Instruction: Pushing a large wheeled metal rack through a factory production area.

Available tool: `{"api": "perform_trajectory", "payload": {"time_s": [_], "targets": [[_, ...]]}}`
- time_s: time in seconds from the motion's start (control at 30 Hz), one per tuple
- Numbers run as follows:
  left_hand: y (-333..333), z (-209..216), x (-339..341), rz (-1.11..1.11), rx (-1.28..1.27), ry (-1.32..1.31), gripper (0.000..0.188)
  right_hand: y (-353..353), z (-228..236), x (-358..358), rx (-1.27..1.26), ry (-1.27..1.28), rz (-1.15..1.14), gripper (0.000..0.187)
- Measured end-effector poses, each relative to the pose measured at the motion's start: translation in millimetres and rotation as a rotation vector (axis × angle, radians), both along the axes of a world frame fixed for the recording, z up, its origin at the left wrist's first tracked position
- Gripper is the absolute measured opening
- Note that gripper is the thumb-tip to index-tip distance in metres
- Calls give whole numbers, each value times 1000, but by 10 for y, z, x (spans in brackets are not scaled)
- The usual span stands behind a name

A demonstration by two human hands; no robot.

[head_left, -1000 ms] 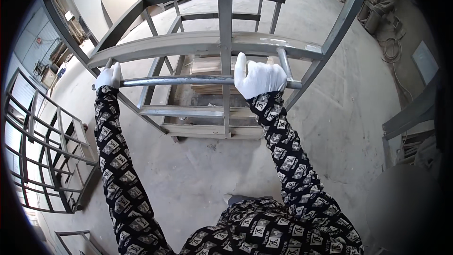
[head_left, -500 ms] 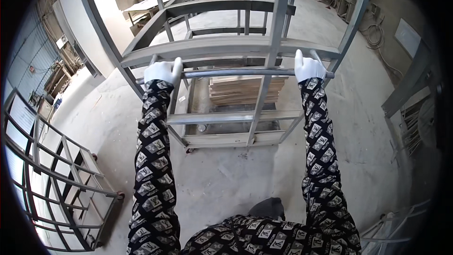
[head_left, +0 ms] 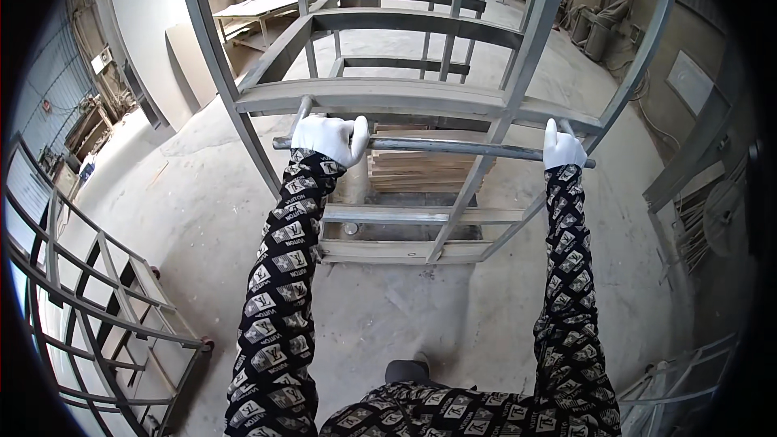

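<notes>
In white gloves, both my hands grip a round metal push bar fixed to a tall grey metal rack cart. My left hand (head_left: 328, 139) is wrapped around the bar near its left end, by one mounting stub. Close to the other end, my right hand (head_left: 564, 148) is closed around it with the thumb up. Between them runs the bare push bar (head_left: 453, 146), its right end a little lower in view. The rack cart (head_left: 372, 95) stands ahead of me, and a stack of wooden boards (head_left: 429, 171) lies low inside it.
A second rack with curved dark bars (head_left: 105, 299) stands at the left. Behind it lean large pale panels (head_left: 150, 24). A worktable with sheets (head_left: 267, 2) is far ahead. Along the right are thin rods (head_left: 692, 231) and, lower down, a metal frame (head_left: 684, 384).
The rack cart and both my hands have shifted to the right in view, and the push bar sits lower and more slanted. Both hands keep their hold. My visible shoe has moved left.
</notes>
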State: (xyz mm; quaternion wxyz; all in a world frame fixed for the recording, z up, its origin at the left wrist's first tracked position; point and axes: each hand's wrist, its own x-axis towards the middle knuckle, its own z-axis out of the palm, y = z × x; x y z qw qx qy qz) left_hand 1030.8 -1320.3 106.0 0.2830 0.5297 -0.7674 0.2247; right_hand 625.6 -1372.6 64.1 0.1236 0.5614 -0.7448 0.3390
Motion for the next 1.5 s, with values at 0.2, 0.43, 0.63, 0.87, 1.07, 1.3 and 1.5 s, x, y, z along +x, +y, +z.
{"api": "perform_trajectory", "payload": {"time_s": [0.2,0.43,0.63,0.87,1.07,1.3,1.5], "targets": [[-72,-24,55,48,57,-95,28,-136,-44,19,-6,-2,25,56],[-243,-158,172,32,-61,-84,41,-101,45,76,85,-36,5,61],[-271,-276,458,53,-103,-251,26,-100,-11,222,133,-31,54,63],[-302,-340,486,19,-150,-379,6,2,-88,299,-173,52,-33,53],[-314,-376,542,32,-159,-393,3,-16,-95,276,-159,61,-34,55],[-330,-386,650,51,-161,-436,4,20,-73,343,-169,72,-29,53],[-294,-315,796,113,-88,-473,10,31,-75,444,-220,76,34,53]]}}
